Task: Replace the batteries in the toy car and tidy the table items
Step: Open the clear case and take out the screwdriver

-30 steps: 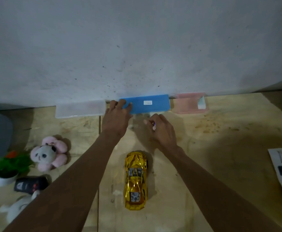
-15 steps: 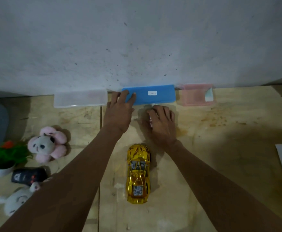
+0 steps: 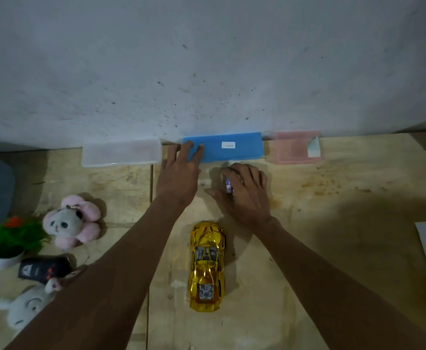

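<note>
left hand (image 3: 179, 176) flat, open grip, fingertips on blue case (image 3: 228, 150) at 12. right hand (image 3: 244, 189) grip closed on battery (image 3: 229, 185). toy car (image 3: 207, 265) at 6, upright. risk: battery rolls off table (image 3: 346, 236) if grip loosens; case slides.

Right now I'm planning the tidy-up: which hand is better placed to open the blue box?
Left hand: its fingers already rest on the blue box; the right hand holds a battery.
</note>
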Motion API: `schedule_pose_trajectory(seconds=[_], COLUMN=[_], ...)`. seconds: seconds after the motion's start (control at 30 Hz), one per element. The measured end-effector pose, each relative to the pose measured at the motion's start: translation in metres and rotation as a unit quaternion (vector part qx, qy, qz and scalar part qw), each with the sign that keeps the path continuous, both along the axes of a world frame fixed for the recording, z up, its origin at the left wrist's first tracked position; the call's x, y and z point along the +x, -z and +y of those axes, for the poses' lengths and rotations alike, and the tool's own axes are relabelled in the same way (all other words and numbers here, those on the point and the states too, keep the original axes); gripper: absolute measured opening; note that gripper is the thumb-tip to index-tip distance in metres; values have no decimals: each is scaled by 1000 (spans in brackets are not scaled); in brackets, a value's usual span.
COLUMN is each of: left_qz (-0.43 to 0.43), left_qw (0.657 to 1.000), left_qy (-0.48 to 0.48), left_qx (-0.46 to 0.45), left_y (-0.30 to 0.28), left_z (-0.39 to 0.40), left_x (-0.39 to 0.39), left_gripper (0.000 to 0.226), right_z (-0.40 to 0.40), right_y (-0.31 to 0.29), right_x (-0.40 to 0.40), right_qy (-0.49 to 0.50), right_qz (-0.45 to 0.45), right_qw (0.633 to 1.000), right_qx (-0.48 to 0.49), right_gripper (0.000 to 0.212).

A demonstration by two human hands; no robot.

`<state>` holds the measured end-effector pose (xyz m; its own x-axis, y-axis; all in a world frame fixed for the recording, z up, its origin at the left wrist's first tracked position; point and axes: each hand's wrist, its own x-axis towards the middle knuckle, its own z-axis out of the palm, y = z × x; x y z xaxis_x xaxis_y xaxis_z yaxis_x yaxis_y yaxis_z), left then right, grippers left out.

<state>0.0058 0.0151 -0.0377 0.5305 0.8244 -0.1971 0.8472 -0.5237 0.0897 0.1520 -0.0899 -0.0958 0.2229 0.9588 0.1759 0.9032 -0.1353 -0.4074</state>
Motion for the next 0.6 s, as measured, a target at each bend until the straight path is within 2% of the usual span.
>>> schedule_pose_trajectory(seconds=[0.13,0.27,0.33,0.43,0.53,0.6], left_qz=[-18,-78,-114,-121,-103,-86], left_qw=[1000,996,991,984,978,976], left_qy=[-2,-34,-66,-130,-180,-199], left_qx=[-7,-10,-9,-2,9,15], left_y=[-3,-13,-17,-18,-17,-18], left_z=[-2,-4,-3,3,17,28], left_x=[0,-11,-30,-69,-113,-138], left_gripper=[67,65,61,57,55,55], right_z=[0,9,19,35,53,68], right_y=[-7,-25,-39,-56,-66,-66], right_x=[3,-3,-17,-52,-100,-131], right_qy=[2,38,53,54,83,129], right_qz=[19,32,98,254,371,407], right_qw=[1000,997,991,964,925,899], right_qx=[5,53,74,63,-26,-100], right_gripper=[56,40,30,11,5,11])
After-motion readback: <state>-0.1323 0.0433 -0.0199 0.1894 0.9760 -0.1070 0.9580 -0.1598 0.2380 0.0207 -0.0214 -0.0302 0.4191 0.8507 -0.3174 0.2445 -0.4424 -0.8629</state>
